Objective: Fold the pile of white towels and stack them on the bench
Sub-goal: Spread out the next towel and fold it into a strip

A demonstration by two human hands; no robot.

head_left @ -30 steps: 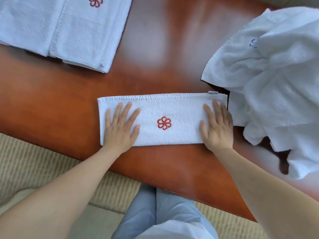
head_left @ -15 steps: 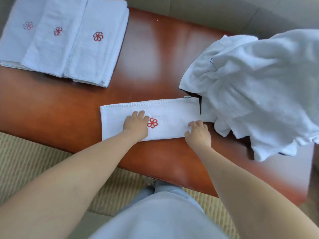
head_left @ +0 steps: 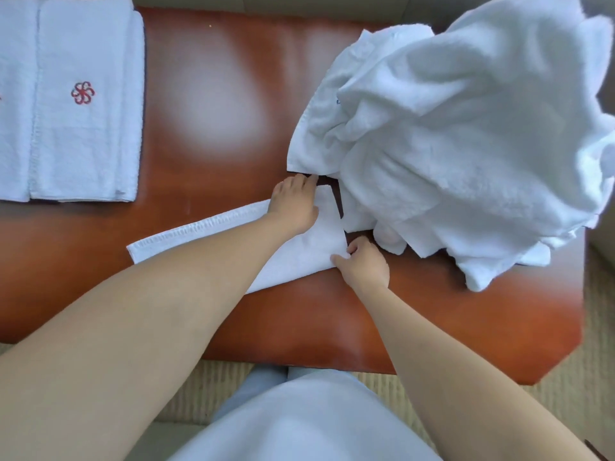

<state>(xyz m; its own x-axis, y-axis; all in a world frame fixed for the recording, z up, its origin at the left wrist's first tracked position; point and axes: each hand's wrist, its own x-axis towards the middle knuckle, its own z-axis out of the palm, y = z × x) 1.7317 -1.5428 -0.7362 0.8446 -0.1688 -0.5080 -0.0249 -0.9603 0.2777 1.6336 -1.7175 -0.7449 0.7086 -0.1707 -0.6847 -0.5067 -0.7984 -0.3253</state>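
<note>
While the left hand [head_left: 294, 202] reaches across to the far right corner of the folded strip of towel [head_left: 206, 227], fingers curled down over that corner, the right hand [head_left: 364, 264] is at the strip's near right corner, thumb and fingertips pinching the cloth. Both hands have hold of the same short end. The left forearm lies across the middle of the strip and hides much of it, so the cloth under the arm can't be read.

That strip lies slantwise on the reddish-brown bench [head_left: 233, 94], its left end towards the near edge, its right end touching the foot of the unfolded pile [head_left: 466, 134]. The pile is big and rumpled, heaped over the bench's right side and far right corner, with a flap hanging towards the near right corner.

Over at the far left corner sits the stack of folded towels [head_left: 83, 111], edges neat, a red flower emblem [head_left: 83, 93] showing on top, well apart from the strip. Another folded towel lies just beside it at the left border of the view.

Below the near edge of the bench, a woven mat [head_left: 416, 390] and the person's pale blue clothing [head_left: 299, 420] show.
</note>
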